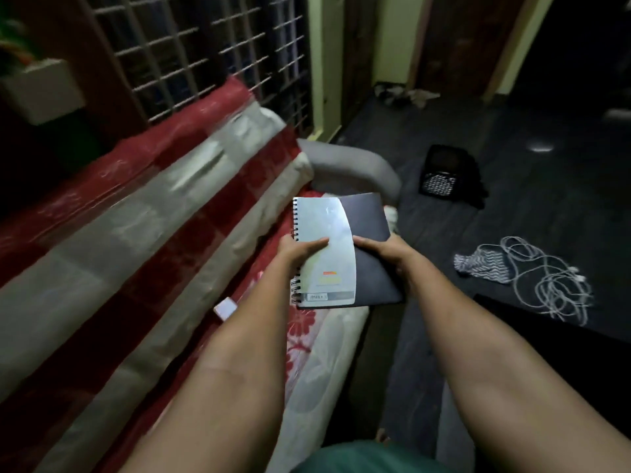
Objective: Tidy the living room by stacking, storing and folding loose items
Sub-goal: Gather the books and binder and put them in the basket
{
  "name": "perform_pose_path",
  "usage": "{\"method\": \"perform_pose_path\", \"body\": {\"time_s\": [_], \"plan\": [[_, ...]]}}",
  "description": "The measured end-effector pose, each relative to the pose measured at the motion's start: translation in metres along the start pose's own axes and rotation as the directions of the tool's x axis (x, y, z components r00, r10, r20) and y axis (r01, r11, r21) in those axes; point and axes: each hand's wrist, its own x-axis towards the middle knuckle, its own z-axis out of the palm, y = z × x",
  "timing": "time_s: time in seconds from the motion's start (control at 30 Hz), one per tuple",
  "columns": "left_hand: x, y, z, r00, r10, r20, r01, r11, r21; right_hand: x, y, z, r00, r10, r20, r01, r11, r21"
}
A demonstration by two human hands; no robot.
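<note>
The spiral notebook (324, 250), silver-covered with its wire binding on the left edge, lies on top of a black notebook (372, 247), and both are held in the air above the near end of a sofa (327, 339) draped in a red and grey patterned cover. The left hand (297, 250) has its grip closed on the spiral notebook, thumb laid across the cover and fingers hidden beneath. The right hand (386, 254) has its grip closed on the black notebook's right edge, thumb on top. On the sofa seat to the left of the left forearm lies a small white box (225, 308). To the right, on the dark floor, a tangle of white cables (553, 285) touches a zigzag-patterned cloth (478, 266). Farther off on the floor sits a black bag (447, 174) with a white-patterned front. Beyond the notebooks curves the sofa's grey armrest (355, 165). At the far wall a heap of crumpled cloth (403, 92) lies by a doorway, and a barred window grille (205, 52) rises behind the sofa back.
</note>
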Motion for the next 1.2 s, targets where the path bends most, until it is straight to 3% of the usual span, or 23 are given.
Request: {"method": "perform_pose_path", "body": {"time_s": [0.13, 0.5, 0.87, 1.03, 1.2], "plan": [[0.063, 0.041, 0.083, 0.992, 0.057, 0.117, -0.063, 0.997, 0.044, 0.038, -0.03, -0.084, 0.994, -0.012, -0.109, 0.015, 1.0, 0.025], [0.237, 0.139, 0.265, 0.94, 0.017, 0.34, -0.088, 0.977, 0.196, 0.167, -0.089, -0.253, 0.939, 0.073, -0.336, -0.026, 0.99, 0.142], [0.42, 0.292, 0.43, 0.881, 0.029, 0.473, -0.2, 0.928, 0.316, 0.319, -0.208, -0.405, 0.842, 0.083, -0.533, 0.016, 0.984, 0.178], [0.494, 0.328, 0.511, 0.87, -0.004, 0.492, -0.197, 0.913, 0.357, 0.382, -0.24, -0.479, 0.808, 0.131, -0.575, -0.038, 0.984, 0.171], [0.566, 0.359, 0.603, 0.864, -0.032, 0.502, -0.193, 0.901, 0.388, 0.458, -0.262, -0.576, 0.821, 0.13, -0.555, -0.068, 0.989, 0.131]]}}
